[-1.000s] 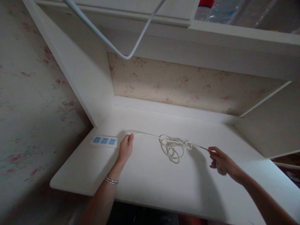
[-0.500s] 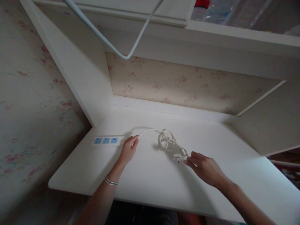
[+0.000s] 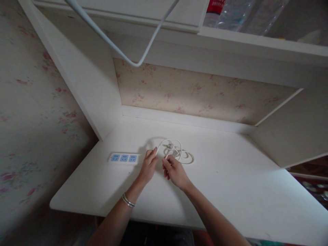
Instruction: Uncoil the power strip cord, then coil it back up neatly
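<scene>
A white power strip [image 3: 124, 158] with three blue socket blocks lies on the left of the desk. At its right end my left hand [image 3: 148, 166] is closed around the white cord where it leaves the strip. Beside it, my right hand [image 3: 174, 172] is closed, pinching part of the same power cord [image 3: 180, 145]. From the left hand the cord arcs over to a tangled bundle just beyond the right hand. A white plug [image 3: 169, 146] shows within that bundle. The fingers partly hide what each hand pinches.
The white desk [image 3: 230, 191] has a back ledge and side panels. Overhead, a pale cable [image 3: 138, 64] hangs in a V close to the camera. Clear plastic bottles [image 3: 235, 15] stand on the upper right shelf. Floral wallpaper [image 3: 33, 136] covers the left wall.
My right hand has moved left, close to my left hand, bringing the cord bundle and plug along. My left hand and the power strip have shifted slightly right.
</scene>
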{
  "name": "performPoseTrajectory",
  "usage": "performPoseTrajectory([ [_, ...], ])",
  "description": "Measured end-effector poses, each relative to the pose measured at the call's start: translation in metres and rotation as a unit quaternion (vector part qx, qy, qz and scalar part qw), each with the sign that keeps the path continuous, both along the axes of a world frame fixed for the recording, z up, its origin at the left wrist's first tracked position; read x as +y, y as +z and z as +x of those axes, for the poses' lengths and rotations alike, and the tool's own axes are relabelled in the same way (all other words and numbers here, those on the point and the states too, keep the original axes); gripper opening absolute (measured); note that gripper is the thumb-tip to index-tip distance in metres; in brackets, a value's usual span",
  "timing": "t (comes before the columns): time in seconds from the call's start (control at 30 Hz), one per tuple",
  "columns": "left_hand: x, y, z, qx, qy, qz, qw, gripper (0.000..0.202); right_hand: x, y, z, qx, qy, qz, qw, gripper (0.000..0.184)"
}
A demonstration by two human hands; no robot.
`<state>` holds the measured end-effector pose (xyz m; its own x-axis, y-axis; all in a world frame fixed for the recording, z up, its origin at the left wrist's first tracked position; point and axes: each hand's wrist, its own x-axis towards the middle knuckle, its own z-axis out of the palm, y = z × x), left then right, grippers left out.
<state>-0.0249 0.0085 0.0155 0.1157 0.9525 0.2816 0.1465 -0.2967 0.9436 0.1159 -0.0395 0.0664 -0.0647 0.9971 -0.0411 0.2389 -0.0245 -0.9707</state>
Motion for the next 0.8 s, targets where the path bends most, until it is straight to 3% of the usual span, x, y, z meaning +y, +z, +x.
performPoseTrajectory([
  [0.23, -0.01, 0.017, -0.005, -0.098, -0.119, -0.042, 0.987, 0.035, 0.024, 0.007, -0.026, 0.026, 0.006, 0.033, 0.999, 0.037],
  [0.4, -0.005, 0.016, -0.006, -0.043, -0.062, 0.018, 0.997, 0.03, 0.028, 0.019, -0.021, 0.002, 0.043, 0.04, 0.998, 0.028],
  [0.53, -0.006, 0.013, -0.005, 0.015, -0.042, 0.041, 0.998, 0.033, 0.033, 0.021, -0.016, -0.037, 0.017, 0.075, 0.996, 0.024],
  [0.7, -0.01, 0.012, -0.005, 0.028, -0.014, 0.013, 0.999, 0.037, 0.049, 0.003, -0.018, 0.097, -0.098, -0.001, 0.99, 0.027],
  [0.8, -0.01, 0.01, -0.006, 0.027, -0.007, -0.009, 1.0, 0.039, 0.056, -0.003, -0.018, 0.197, -0.119, -0.022, 0.973, 0.031],
])
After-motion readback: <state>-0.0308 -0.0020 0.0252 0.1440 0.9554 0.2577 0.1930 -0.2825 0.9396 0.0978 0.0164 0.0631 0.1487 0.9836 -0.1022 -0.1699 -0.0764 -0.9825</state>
